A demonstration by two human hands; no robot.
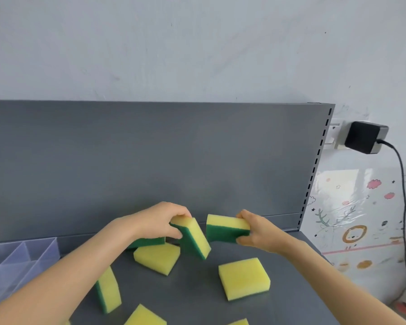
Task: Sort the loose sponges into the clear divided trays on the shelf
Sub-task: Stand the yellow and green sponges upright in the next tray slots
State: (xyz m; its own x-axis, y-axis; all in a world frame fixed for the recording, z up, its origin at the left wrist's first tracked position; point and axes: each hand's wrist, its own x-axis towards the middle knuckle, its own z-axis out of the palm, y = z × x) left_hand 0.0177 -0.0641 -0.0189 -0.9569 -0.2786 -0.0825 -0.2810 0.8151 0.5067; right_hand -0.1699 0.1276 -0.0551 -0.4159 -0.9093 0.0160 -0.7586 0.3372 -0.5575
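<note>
Yellow sponges with green scrub backs lie loose on the grey shelf. My left hand grips one sponge by its top end, tilted on edge above the shelf. My right hand holds a second sponge by its right end, lifted, green side facing me. Flat on the shelf lie a sponge under my left hand and another sponge to the right. One more sponge stands on edge beside my left forearm. A clear divided tray sits at the far left.
The shelf's grey back panel rises behind the sponges, with a slotted upright at its right end. More sponges show at the bottom edge. A black power adapter with a hanging cable is plugged in on the wall at right.
</note>
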